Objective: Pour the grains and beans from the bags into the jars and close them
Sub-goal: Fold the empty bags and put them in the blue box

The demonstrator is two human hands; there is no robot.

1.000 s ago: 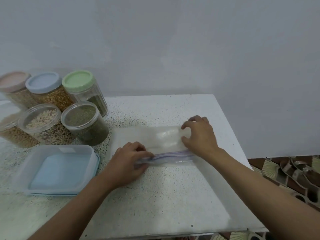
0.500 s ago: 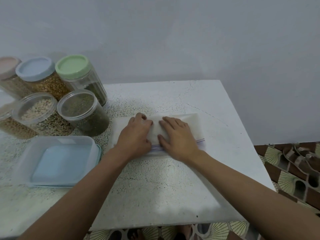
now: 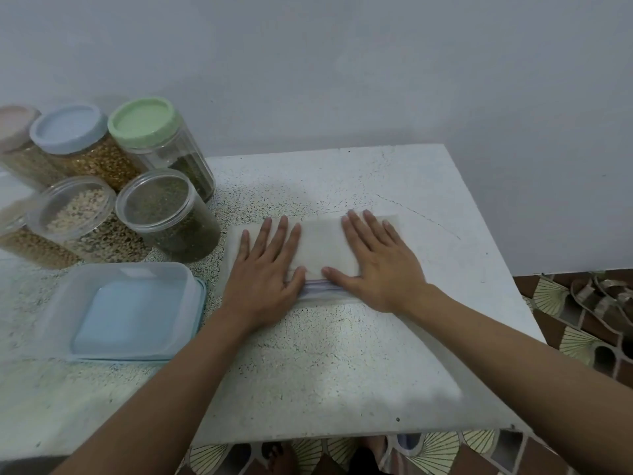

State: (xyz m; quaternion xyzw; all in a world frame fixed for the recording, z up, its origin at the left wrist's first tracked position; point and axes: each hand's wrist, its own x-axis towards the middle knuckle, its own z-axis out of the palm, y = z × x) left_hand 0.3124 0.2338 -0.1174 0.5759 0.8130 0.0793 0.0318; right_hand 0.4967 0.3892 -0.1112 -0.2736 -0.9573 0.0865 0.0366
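Bag (image 3: 322, 248), clear and empty, is seen lying flat near the middle of the counter (image 3: 342, 365), with its zip strip (image 3: 318, 286) along the near edge. It is pressed down by both hands.

The left hand (image 3: 265, 269) is laid palm down on the bag's left part, its fingers (image 3: 282, 234) straight and slightly spread, pointing toward the wall (image 3: 342, 70). The right hand (image 3: 380, 265) is laid the same way on the right part, its fingers (image 3: 356, 231) also straight and slightly spread. The thumbs are turned toward each other just above the zip strip, near but apart.

Closed jars are grouped at the counter's far left. A bean jar (image 3: 171, 221) with a clear lid, filled with dark green beans, stands nearest the bag. A grain jar (image 3: 82, 224) of pale grains is set just beside it, and another jar is cut off by the left edge. Behind them stand a green-lidded jar (image 3: 164, 149), a blue-lidded jar (image 3: 78, 145) and a pink-lidded jar (image 3: 17, 138).

A translucent box (image 3: 120, 310), pale blue inside, is placed in front of the jars, just left of the left forearm.

Patterned floor (image 3: 582, 344) is visible beyond the counter's right and near edges.
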